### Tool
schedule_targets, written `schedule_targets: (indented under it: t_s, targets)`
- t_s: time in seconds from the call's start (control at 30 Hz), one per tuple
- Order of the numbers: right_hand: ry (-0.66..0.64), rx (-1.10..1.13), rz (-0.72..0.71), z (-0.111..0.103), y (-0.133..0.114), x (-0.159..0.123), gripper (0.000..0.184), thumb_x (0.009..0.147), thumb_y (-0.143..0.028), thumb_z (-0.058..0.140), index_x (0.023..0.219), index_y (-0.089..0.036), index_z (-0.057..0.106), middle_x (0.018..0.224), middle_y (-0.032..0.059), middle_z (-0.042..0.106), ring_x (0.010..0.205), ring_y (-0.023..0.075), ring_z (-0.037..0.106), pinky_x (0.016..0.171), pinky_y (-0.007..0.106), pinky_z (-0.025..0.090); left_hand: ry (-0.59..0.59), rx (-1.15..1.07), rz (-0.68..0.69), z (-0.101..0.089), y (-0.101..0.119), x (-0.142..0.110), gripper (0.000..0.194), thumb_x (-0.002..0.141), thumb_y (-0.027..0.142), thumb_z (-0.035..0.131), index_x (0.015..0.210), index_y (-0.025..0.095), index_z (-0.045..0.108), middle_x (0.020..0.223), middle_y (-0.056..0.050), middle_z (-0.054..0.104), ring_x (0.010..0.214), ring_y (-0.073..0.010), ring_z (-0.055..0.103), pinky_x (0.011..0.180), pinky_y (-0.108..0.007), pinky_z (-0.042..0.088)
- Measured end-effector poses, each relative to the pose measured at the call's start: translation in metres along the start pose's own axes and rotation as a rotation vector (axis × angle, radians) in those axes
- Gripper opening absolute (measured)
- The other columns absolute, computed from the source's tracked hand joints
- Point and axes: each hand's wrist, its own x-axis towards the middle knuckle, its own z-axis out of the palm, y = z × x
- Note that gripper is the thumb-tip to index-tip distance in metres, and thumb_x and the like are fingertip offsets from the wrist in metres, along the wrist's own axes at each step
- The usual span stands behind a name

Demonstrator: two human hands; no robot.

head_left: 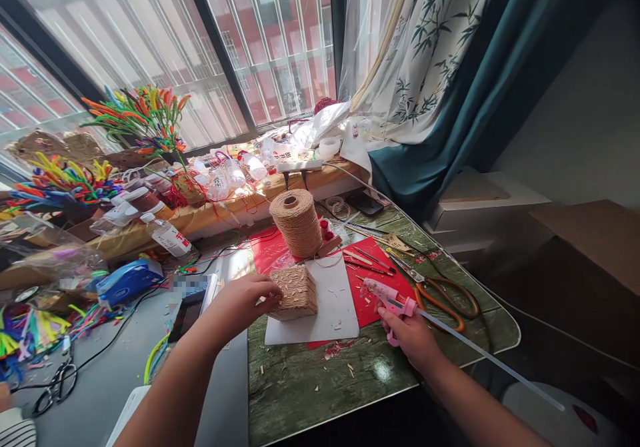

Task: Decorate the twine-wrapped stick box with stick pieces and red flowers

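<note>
A small box wrapped in twine (294, 293) stands on a white board (333, 300) on the green tabletop. My left hand (253, 298) is closed at the box's left side, with its fingertips against the twine. In my right hand (407, 333) is a pink hot glue gun (386, 293); its nozzle points up and left, and a long clear glue stick (493, 357) sticks out of its back. Behind the box rises a large spool of twine (297, 227). Orange-handled scissors (440, 303) lie just beyond the glue gun.
Red sheets (373, 300) with thin sticks and brushes lie beside the board. A phone (365, 202) rests near the far edge. Pipe-cleaner bunches (155, 120) and bottles crowd the sill. A blue tape dispenser (130, 280) stands left. A striped sleeve (17, 427) shows at lower left.
</note>
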Motion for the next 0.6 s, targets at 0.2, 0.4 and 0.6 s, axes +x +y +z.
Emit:
schedule_targets:
  t_s: [0.2, 0.4, 0.6]
  targets:
    - [-0.012, -0.036, 0.011, -0.003, 0.003, 0.001, 0.042, 0.082, -0.058, 0.072, 0.097, -0.018, 0.068, 0.065, -0.0042, 0.049, 0.051, 0.011, 0.039, 0.046, 0.025, 0.034, 0.03, -0.002, 0.034, 0.004, -0.006, -0.001, 0.015, 0.098, 0.029, 0.062, 0.092, 0.028, 0.076, 0.095, -0.001, 0.076, 0.088, -0.018, 0.068, 0.075, -0.028, 0.048]
    - [0.008, -0.05, 0.043, -0.002, 0.002, 0.001, 0.048, 0.078, -0.062, 0.073, 0.097, -0.019, 0.068, 0.063, -0.0045, 0.05, 0.05, 0.012, 0.041, 0.045, 0.025, 0.033, 0.094, 0.017, 0.056, 0.01, -0.009, -0.005, 0.017, 0.099, 0.032, 0.061, 0.093, 0.026, 0.075, 0.092, -0.002, 0.075, 0.085, -0.0179, 0.068, 0.071, -0.027, 0.048]
    - [0.002, -0.036, 0.04, -0.002, 0.003, 0.002, 0.044, 0.079, -0.059, 0.074, 0.096, -0.019, 0.069, 0.062, -0.0044, 0.05, 0.05, 0.0115, 0.04, 0.044, 0.024, 0.032, 0.248, 0.014, 0.131, 0.012, -0.018, -0.013, 0.018, 0.101, 0.029, 0.057, 0.1, 0.026, 0.075, 0.099, -0.003, 0.076, 0.089, -0.0167, 0.07, 0.076, -0.026, 0.052]
